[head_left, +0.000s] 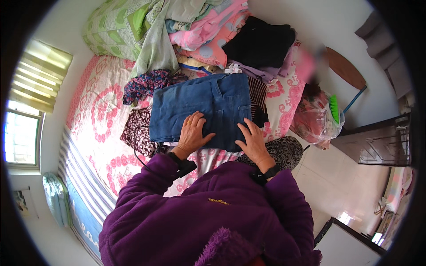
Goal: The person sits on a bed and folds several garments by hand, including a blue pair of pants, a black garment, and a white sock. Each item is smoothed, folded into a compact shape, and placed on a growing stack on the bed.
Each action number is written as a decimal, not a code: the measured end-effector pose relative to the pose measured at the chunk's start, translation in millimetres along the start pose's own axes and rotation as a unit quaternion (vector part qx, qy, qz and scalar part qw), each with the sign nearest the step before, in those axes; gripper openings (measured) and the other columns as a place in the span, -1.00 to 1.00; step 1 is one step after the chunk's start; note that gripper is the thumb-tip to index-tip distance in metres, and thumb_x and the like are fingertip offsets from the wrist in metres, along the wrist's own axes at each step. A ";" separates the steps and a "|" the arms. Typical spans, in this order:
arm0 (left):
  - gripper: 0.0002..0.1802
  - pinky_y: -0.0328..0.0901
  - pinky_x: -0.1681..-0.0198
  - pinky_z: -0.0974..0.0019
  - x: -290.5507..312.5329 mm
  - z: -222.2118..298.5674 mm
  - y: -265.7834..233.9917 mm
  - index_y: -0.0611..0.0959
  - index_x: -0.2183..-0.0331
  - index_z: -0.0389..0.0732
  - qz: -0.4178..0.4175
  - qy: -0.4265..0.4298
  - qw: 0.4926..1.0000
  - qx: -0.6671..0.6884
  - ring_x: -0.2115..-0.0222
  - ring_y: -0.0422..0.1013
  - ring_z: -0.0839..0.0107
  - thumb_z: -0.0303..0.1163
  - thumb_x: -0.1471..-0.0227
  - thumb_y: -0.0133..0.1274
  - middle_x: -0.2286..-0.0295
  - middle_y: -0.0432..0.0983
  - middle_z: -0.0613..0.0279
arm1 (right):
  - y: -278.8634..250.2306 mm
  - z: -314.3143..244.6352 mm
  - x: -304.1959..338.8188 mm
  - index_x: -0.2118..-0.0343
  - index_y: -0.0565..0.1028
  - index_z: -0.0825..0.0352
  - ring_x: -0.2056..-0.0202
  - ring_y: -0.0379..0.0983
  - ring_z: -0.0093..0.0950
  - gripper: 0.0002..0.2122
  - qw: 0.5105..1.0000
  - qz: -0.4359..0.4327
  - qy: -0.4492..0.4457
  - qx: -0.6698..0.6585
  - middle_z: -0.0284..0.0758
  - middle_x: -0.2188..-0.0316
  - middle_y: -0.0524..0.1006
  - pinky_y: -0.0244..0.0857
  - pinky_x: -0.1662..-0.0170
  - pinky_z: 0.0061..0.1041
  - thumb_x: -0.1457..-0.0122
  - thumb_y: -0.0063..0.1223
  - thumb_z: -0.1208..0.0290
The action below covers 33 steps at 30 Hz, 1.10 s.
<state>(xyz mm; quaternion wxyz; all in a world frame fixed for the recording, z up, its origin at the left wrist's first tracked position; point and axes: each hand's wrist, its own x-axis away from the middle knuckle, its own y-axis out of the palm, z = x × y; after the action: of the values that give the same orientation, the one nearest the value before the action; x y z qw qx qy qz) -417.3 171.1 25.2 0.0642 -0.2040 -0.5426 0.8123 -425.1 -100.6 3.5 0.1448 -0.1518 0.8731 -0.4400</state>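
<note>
one blue denim garment (pixel 186 104) lies flat, apparently mostly folded, toward the bed's (pixel 104 148) near edge, with left hand (pixel 192 133) and right hand (pixel 254 141) resting on it, fingers loosely spread, gripping nothing. clothes heap (pixel 213 29) at the far edge looks loose, not neatly stacked. pink-patterned sheet, clear plastic bag (pixel 317 117) off the right edge, tiled floor (pixel 319 181), window (pixel 22 139) left.

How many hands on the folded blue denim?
2. The left hand is spread on the near middle of the folded blue denim; the right hand is at its near right edge. None appear hidden there.
</note>
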 end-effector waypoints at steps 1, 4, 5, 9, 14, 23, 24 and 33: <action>-0.69 0.19 -0.16 0.04 -1.8 0.7 2.5 0.55 0.17 -0.24 0.012 -0.002 1.000 -0.019 -0.08 0.32 0.01 -0.34 -0.03 0.17 0.02 0.42 0.06 | 0.4 0.7 2.6 -0.15 0.35 0.27 -0.25 0.10 -0.15 -0.41 1.000 0.002 -0.005 0.001 -0.18 -0.25 0.16 0.05 -0.27 -0.16 -0.02 0.29 0.33; -0.67 0.33 0.00 0.12 -13.2 -7.1 -2.5 0.53 0.17 -0.29 0.003 -0.095 0.995 0.032 0.06 0.41 0.04 -0.33 -0.06 0.15 0.16 0.48 -0.01 | 0.7 2.6 9.6 -0.12 0.39 0.27 -0.24 0.13 -0.18 -0.42 0.999 0.032 -0.023 0.003 -0.17 -0.22 0.20 0.09 -0.22 -0.11 0.01 0.32 0.35; -0.71 0.38 0.14 0.20 -14.5 -8.2 -8.2 0.52 0.15 -0.29 0.063 -0.161 0.979 0.107 0.17 0.45 0.02 -0.36 -0.11 0.12 0.22 0.50 -0.05 | 0.2 3.0 11.8 -0.11 0.39 0.27 -0.23 0.14 -0.17 -0.42 0.999 0.042 -0.026 0.005 -0.17 -0.22 0.20 0.10 -0.22 -0.12 0.03 0.32 0.36; -0.73 0.27 0.06 0.30 -21.5 -14.4 -50.1 0.52 0.13 -0.32 0.258 -0.232 0.912 0.217 0.18 0.41 0.29 -0.36 -0.18 0.06 0.26 0.49 0.06 | -0.7 2.0 17.0 -0.12 0.38 0.29 -0.24 0.12 -0.15 -0.43 0.999 0.034 -0.007 -0.013 -0.16 -0.23 0.19 0.08 -0.24 -0.14 0.00 0.29 0.38; -0.73 0.22 0.04 0.35 -24.3 -35.2 -100.2 0.49 0.15 -0.34 0.385 -0.204 0.874 0.217 0.24 0.31 0.37 -0.32 -0.24 -0.01 0.27 0.41 0.16 | 1.7 2.0 20.5 -0.14 0.34 0.31 -0.24 0.10 -0.11 -0.43 1.000 0.012 0.001 -0.017 -0.14 -0.24 0.18 0.06 -0.28 -0.16 -0.03 0.26 0.40; -0.46 0.26 -0.13 0.16 2.8 -114.4 -164.6 0.50 -0.05 -0.38 0.384 -0.113 0.912 -0.086 -0.02 0.34 -0.06 -0.79 0.02 -0.15 -0.05 0.32 -0.24 | 13.8 3.0 21.5 -0.06 0.40 0.34 -0.19 0.18 -0.10 -0.49 0.997 0.061 -0.025 -0.035 -0.14 -0.17 0.26 0.13 -0.22 -0.16 0.02 0.22 0.44; -0.46 0.29 -0.10 0.16 0.2 -116.4 -170.6 0.50 -0.05 -0.38 0.384 -0.110 0.906 -0.142 0.00 0.36 -0.07 -0.79 0.01 -0.15 -0.04 0.32 -0.23 | 14.5 3.0 21.2 -0.05 0.41 0.34 -0.18 0.18 -0.10 -0.50 0.997 0.060 -0.026 -0.038 -0.14 -0.17 0.26 0.13 -0.22 -0.17 0.02 0.22 0.44; -0.82 0.22 -0.05 0.37 -53.4 -41.4 -139.5 0.47 0.24 -0.27 0.323 -0.161 0.884 0.298 0.10 0.40 0.33 -0.61 -0.07 0.07 0.06 0.51 0.05 | 16.8 4.8 20.6 -0.04 0.42 0.33 -0.15 0.21 -0.10 -0.49 0.998 0.054 -0.028 -0.034 -0.11 -0.15 0.27 0.18 -0.19 -0.17 0.04 0.26 0.45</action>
<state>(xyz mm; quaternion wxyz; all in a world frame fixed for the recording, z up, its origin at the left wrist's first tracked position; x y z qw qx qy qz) -368.6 245.3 152.2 -0.2326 -0.2054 -0.1821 0.9330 -444.3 -102.7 -15.4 0.1878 -0.1212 0.8901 -0.3972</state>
